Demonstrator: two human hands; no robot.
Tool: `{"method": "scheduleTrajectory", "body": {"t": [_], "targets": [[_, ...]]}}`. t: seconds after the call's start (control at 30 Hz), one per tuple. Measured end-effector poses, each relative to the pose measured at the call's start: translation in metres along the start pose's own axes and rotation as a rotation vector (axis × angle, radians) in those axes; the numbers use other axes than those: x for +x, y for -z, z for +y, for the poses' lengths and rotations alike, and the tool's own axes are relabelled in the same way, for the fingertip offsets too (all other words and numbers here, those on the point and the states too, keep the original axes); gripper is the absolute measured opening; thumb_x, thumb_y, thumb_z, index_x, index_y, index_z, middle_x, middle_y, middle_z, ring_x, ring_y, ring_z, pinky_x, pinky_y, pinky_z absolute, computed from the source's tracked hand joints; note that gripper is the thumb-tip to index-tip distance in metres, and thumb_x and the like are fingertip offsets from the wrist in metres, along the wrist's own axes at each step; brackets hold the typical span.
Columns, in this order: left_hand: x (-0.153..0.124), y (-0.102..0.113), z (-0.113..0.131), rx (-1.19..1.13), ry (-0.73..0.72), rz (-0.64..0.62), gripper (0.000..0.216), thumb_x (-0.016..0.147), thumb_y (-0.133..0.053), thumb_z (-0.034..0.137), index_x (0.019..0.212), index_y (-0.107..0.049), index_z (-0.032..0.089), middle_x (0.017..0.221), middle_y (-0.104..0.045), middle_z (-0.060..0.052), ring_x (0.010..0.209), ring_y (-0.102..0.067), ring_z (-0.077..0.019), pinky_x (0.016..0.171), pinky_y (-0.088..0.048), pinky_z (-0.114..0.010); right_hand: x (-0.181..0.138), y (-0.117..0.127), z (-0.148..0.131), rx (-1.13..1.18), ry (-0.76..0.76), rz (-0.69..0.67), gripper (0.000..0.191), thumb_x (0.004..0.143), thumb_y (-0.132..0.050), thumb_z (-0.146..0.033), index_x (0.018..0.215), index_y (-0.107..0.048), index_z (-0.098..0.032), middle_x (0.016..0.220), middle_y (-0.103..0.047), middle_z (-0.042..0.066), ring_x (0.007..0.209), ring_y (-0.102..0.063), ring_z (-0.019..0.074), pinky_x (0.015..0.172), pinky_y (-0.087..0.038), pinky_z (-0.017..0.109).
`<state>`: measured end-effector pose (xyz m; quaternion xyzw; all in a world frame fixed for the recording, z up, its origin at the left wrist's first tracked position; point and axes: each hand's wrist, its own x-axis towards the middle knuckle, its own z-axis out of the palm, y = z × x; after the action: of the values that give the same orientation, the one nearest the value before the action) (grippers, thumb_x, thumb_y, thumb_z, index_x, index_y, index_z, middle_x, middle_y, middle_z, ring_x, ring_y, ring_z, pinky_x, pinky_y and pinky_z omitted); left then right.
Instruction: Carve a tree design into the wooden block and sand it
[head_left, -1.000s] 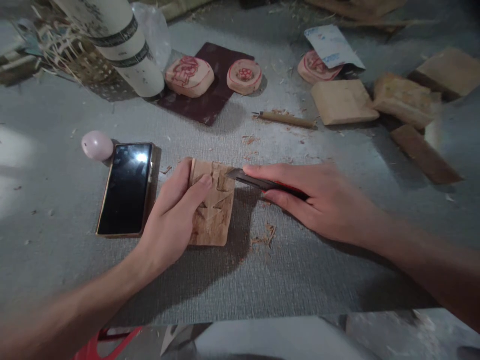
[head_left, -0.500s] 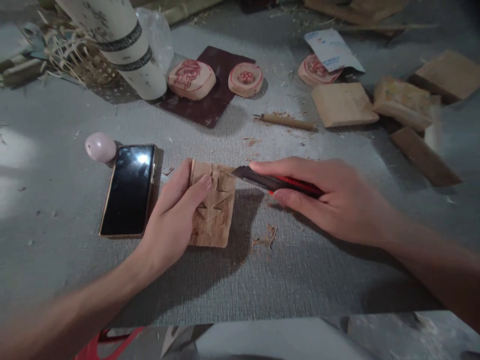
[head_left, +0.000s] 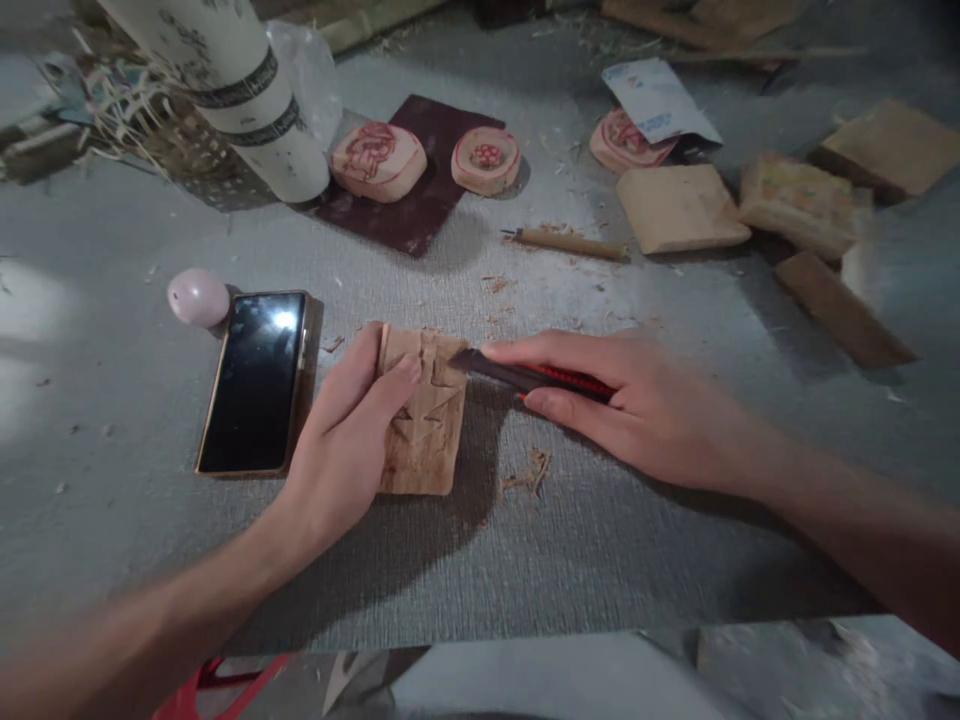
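Note:
My left hand is closed around the left side of a carved wooden block, its thumb pressed on the face. Angular cuts and a raised strip show on that face; the fingers behind the block are hidden. Held in my right hand is a utility knife with a dark blade and a black and red handle. The blade tip lies over the block's upper right part; whether it cuts into the wood I cannot tell. Wood shavings lie on the grey table right of the block.
A phone and a pink egg-shaped object lie at left. Behind are a gouge, a carved round piece on dark sandpaper, a tall patterned cylinder and wood blocks. The table's front edge runs below.
My right hand has moved the utility knife slightly left and down, so its blade now overlaps the block's upper right part. My left hand keeps its hold on the block.

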<state>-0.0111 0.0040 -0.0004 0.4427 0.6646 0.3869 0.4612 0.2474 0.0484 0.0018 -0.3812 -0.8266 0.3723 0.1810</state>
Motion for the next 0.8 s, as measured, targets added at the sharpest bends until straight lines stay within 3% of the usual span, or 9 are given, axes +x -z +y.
{"method": "scheduleTrajectory", "body": {"t": [0.13, 0.27, 0.53, 0.8], "targets": [[0.0015, 0.0004, -0.0016, -0.059, 0.010, 0.001, 0.025, 0.102, -0.074, 0.044, 0.088, -0.065, 0.025, 0.089, -0.061, 0.001, 0.083, -0.058, -0.0207, 0.077, -0.049, -0.030, 0.0016, 0.0026, -0.0021, 0.047, -0.023, -0.008, 0.046, 0.109, -0.064, -0.030, 0.151, -0.073, -0.047, 0.143, -0.082, -0.008, 0.122, -0.082, 0.0249, 0.100, -0.069, 0.042], [0.0032, 0.0006, -0.0028, -0.122, 0.004, -0.035, 0.020, 0.102, -0.074, 0.040, 0.091, -0.068, 0.026, 0.088, -0.063, 0.001, 0.083, -0.060, -0.0197, 0.078, -0.051, -0.029, -0.0001, 0.0046, -0.0034, -0.047, -0.014, 0.089, 0.044, 0.109, -0.064, -0.033, 0.151, -0.073, -0.044, 0.143, -0.082, -0.005, 0.123, -0.082, 0.0265, 0.104, -0.068, 0.044], [0.0020, -0.0002, 0.0017, -0.025, -0.031, -0.024, 0.022, 0.103, -0.071, 0.036, 0.085, -0.066, 0.025, 0.088, -0.061, 0.001, 0.087, -0.057, -0.0199, 0.086, -0.049, -0.031, -0.0047, -0.0050, 0.0018, -0.119, 0.044, 0.073, 0.050, 0.112, -0.060, -0.029, 0.160, -0.065, -0.044, 0.151, -0.077, -0.006, 0.135, -0.077, 0.0265, 0.114, -0.064, 0.046], [-0.0001, -0.0014, 0.0018, -0.030, -0.004, -0.019, 0.022, 0.104, -0.070, 0.037, 0.087, -0.066, 0.024, 0.089, -0.061, 0.001, 0.085, -0.055, -0.0197, 0.082, -0.047, -0.031, 0.0012, -0.0017, -0.0017, 0.008, -0.017, 0.019, 0.046, 0.110, -0.062, -0.028, 0.151, -0.072, -0.046, 0.140, -0.083, -0.007, 0.119, -0.083, 0.0241, 0.098, -0.069, 0.042]]}}
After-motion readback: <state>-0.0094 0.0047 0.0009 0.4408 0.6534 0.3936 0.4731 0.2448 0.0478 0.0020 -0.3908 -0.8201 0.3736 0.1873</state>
